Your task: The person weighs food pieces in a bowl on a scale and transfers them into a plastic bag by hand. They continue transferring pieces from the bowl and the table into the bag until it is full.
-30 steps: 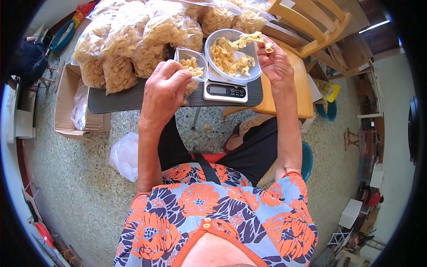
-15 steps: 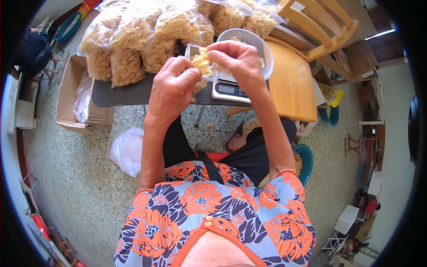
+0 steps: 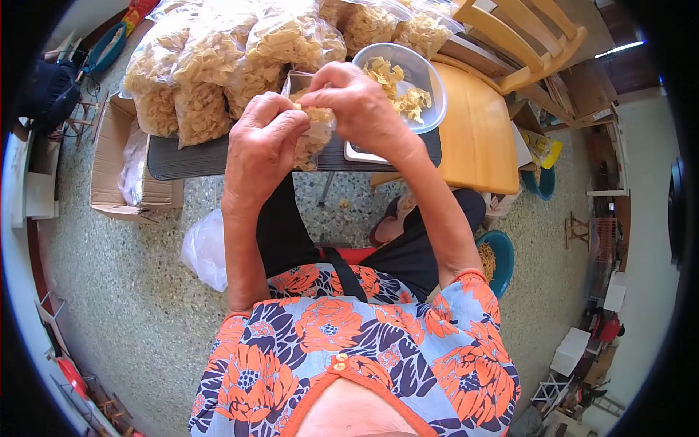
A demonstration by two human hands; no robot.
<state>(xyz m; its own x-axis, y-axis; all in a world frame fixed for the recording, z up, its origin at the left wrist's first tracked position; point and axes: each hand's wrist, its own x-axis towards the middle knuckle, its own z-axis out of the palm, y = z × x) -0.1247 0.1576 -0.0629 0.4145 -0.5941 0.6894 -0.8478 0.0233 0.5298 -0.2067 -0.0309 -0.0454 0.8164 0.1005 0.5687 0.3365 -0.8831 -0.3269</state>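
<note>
A small clear plastic bag of pale yellow dried flakes hangs over the table's front edge. My left hand is closed, pinching the bag near its top on the left side. My right hand is closed at the bag's mouth, fingertips close to the left ones; what they grip is hidden. Behind the right wrist, a round clear plastic bowl holds several curled yellow flakes. The bowl stands on a white kitchen scale, mostly covered by my right forearm and hand.
Several large filled bags are stacked on the dark table. A wooden chair adjoins it on the right. An open cardboard box, a white plastic bag and a teal basin are on the floor.
Both hands have moved slightly left with the small bag. My right hand has shifted from in front of the bowl to the bag's mouth, uncovering the flakes in the bowl.
</note>
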